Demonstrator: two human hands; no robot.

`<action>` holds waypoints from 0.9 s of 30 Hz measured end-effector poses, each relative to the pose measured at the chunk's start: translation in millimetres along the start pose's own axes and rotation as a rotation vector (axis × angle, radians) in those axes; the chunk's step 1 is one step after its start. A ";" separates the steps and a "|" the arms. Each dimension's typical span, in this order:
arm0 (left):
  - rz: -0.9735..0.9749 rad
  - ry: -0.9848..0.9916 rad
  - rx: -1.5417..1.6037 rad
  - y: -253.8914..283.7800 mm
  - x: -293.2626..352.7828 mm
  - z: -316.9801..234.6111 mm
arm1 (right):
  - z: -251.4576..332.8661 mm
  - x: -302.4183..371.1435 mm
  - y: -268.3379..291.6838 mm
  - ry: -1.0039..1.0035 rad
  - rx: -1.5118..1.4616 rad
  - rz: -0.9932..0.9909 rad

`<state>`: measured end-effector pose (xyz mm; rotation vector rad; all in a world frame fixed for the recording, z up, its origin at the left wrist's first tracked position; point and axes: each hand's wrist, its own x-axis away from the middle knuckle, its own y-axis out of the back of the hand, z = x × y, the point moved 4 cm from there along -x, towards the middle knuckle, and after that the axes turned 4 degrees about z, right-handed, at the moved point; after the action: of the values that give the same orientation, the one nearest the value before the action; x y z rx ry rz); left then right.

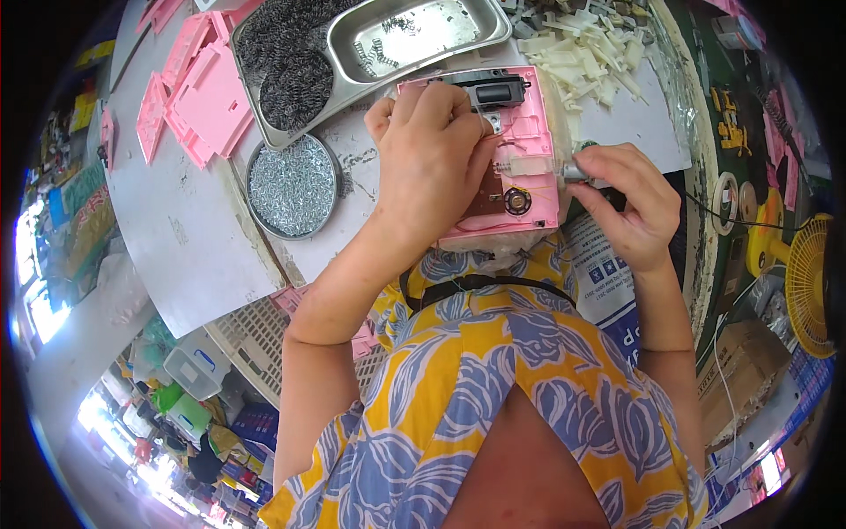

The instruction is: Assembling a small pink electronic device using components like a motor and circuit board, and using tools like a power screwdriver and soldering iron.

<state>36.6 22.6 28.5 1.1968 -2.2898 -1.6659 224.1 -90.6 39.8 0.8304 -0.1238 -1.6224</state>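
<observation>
A pink plastic housing [539, 106] lies with its inside up on the table in front of me. It holds a black part [500, 93] at the top and a small round speaker [517, 201] near its lower right. My left hand [432, 145] lies over the housing's left side, fingers curled onto it and fingertips partly hidden. At the right wall, my right hand [630, 189] pinches a silver metal cylinder [575, 169] between thumb and fingers. Lined up with this cylinder, inside the housing, is a translucent whitish plastic piece [531, 167] with a small spring at its left end.
A metal tray [419, 66] of black springs stands beyond my left hand, beside a round dish [293, 139] of small silver parts. Whitish plastic pieces [586, 62] are heaped at the far right. Pink panels [207, 101] lie far left. A yellow fan [806, 286] stands at right.
</observation>
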 end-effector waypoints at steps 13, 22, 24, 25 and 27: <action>-0.188 0.186 0.367 7.0 42.3 20.8 | -42.9 -31.8 -26.6 -0.158 0.188 0.200; -0.230 0.118 0.317 11.1 33.3 18.3 | -45.7 -33.6 -28.6 -0.164 0.228 0.193; -0.229 0.118 0.314 11.1 30.7 17.8 | -42.2 -33.6 -27.5 -0.161 0.286 0.196; -0.227 0.141 0.357 10.1 28.9 18.9 | -39.0 -35.9 -25.9 -0.149 0.326 0.202; -0.219 0.189 0.441 8.4 26.4 22.2 | -30.1 -40.1 -23.6 -0.107 0.394 0.189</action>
<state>3.2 24.5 16.6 1.6598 -2.5535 -1.0585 221.7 -37.9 23.2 0.9960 -0.5957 -1.4834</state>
